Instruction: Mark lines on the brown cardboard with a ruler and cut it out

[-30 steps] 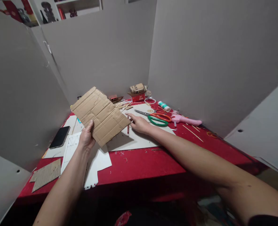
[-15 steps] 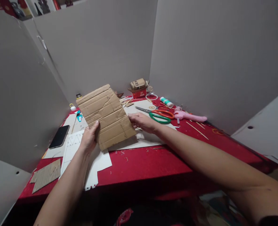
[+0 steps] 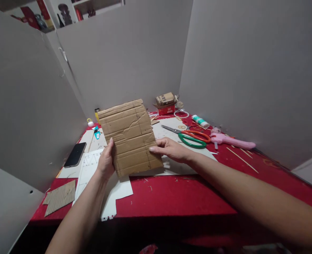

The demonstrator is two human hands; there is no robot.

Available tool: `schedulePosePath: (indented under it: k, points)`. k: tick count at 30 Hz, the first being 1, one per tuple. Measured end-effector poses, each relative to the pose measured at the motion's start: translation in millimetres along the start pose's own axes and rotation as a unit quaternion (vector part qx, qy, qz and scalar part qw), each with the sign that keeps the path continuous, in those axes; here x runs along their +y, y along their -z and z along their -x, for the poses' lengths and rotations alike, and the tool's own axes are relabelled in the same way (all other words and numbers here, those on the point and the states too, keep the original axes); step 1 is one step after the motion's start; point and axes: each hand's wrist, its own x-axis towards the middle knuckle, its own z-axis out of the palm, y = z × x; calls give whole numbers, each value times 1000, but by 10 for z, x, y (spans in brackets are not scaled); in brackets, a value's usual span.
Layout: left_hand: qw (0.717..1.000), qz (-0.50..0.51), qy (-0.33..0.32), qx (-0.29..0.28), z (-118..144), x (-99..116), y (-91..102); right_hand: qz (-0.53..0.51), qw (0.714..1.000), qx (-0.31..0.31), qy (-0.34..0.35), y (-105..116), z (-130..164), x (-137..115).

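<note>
Creased brown rectangular cardboard sheet [image 3: 130,137], raised and tilted above red-topped table [image 3: 171,197]. Left hand [image 3: 106,160] gripping left edge; right hand [image 3: 171,150] pinching right edge, thumb on near face. Green-and-orange-handled metal scissors [image 3: 179,132] beyond right hand.

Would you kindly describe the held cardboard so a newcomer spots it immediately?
Above the red table, the left hand and right hand hold opposite edges of a cardboard sheet. Unlike the ridged scrap lying at the near left, it is larger and raised.
</note>
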Motion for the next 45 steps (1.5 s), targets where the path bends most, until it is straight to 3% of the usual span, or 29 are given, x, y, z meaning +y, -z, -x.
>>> schedulePosePath:
  k: [14,25,32,40,45]
  points:
    - [999,-22,26,5,7,-3,33,-61,997,42,-24,-110,-11,-12]
    - [995,-54,-1,-87,100,162,25,-82,992,94,8,-61,-62,9]
    - [990,-89,15,-106,97,154,35,-103,988,112,15,-31,-63,-24]
    - [989,-125,19,-71,86,136,17,-138,984,117,10,-7,-74,0]
    - [987,-120,-102,37,45,159,82,-171,976,133,20,33,-105,44]
